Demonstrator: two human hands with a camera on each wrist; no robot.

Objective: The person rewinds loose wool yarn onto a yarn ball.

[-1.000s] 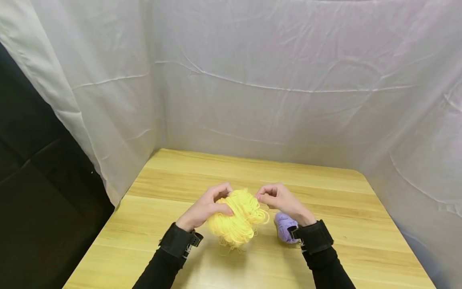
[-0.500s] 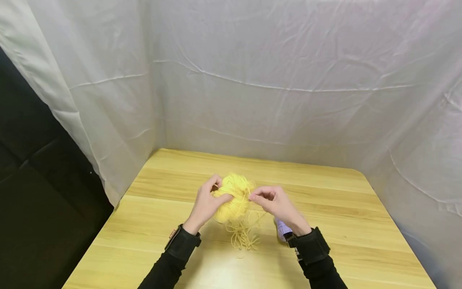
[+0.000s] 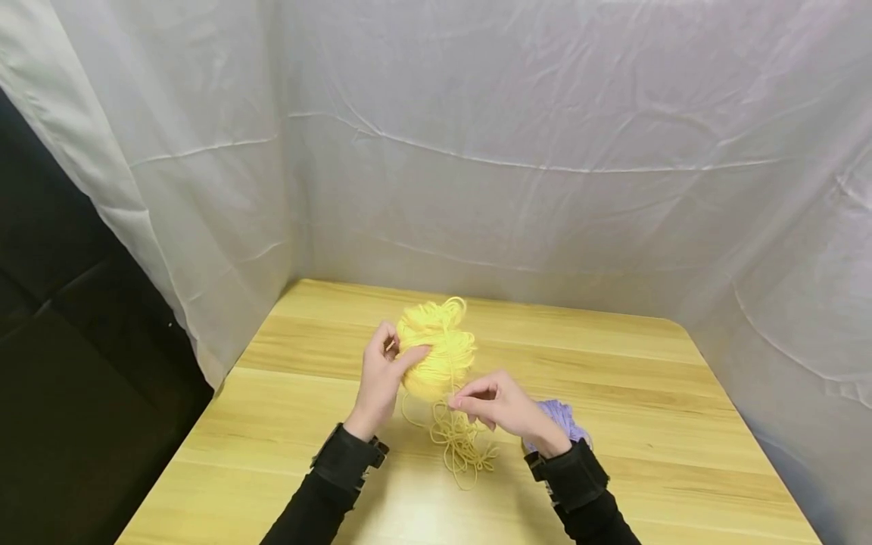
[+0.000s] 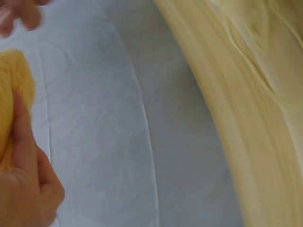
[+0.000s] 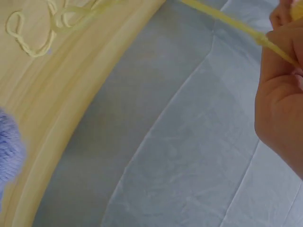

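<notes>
The left hand (image 3: 378, 378) grips the yellow yarn skein (image 3: 436, 350) aloft while the right hand (image 3: 500, 406), just below it, pinches its strand (image 3: 446, 393) hanging tableward.

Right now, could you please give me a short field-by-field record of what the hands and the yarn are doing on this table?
left hand: left hand grips the yellow yarn ball, raised above the wooden table
right hand: right hand pinches a yellow strand from the ball
loose yarn: tangled yellow loops lie on the table below the hands
other item: purple yarn ball rests behind the right wrist
backdrop: white cloth
</notes>
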